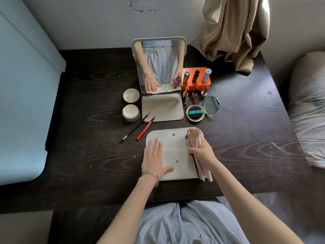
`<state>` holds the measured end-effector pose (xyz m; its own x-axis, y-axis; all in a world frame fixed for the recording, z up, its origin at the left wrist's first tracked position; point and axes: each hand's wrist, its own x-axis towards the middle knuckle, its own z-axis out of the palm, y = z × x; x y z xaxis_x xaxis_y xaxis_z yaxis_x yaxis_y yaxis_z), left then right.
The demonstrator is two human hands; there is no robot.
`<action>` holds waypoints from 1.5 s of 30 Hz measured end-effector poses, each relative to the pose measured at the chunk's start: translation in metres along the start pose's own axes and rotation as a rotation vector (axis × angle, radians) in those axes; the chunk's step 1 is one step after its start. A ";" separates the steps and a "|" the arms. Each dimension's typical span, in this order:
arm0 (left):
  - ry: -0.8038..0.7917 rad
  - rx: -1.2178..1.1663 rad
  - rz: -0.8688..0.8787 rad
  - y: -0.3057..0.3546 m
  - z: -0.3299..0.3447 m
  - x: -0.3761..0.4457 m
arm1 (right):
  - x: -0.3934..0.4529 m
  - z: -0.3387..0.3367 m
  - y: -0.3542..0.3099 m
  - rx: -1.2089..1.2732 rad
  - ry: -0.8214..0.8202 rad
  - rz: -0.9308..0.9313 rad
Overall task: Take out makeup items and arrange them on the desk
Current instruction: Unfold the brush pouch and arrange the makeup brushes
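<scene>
Table (246, 138), dark woodgrain: pouch (173, 155) lying before mirror (161, 81). Left hand (154, 159) pressing flat on pouch; right hand (202, 151) gripping brushes (194, 138). Curtain (235, 32) hanging behind mirror, right.

Brush bundle (197, 152): middle hidden under right hand (202, 152), count unreadable; lower ends overlap pouch (173, 154) edge. Left hand (154, 157) covers pouch's 9 o'clock side. Mirror (161, 71) hides desk (88, 138) behind it at 12. Lipstick (195, 93) labels too small. Pillow (309, 111) at 3 blurred, cut by edge. Red pencil (145, 128) lettering unreadable.
</scene>
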<state>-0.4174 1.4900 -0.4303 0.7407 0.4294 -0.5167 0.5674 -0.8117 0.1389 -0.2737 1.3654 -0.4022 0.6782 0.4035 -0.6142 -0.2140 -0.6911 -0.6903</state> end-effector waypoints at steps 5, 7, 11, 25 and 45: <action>0.008 0.001 -0.008 0.003 -0.002 0.003 | 0.005 0.001 -0.006 -0.037 -0.041 0.034; 0.010 0.015 -0.014 0.003 0.000 0.003 | 0.004 0.003 -0.002 -0.037 -0.024 0.037; 0.008 0.037 -0.018 0.003 -0.001 0.002 | 0.009 0.001 -0.001 -0.048 -0.043 0.075; -0.044 -1.214 -0.177 0.032 -0.058 -0.025 | -0.026 0.016 -0.031 0.430 -0.238 0.155; 0.061 -0.913 -0.570 -0.007 -0.040 -0.017 | -0.009 0.055 -0.029 0.151 -0.101 0.102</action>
<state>-0.4200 1.5045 -0.3883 0.2851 0.6901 -0.6652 0.8696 0.1056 0.4823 -0.3122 1.4150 -0.3978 0.5757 0.3994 -0.7135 -0.3860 -0.6365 -0.6678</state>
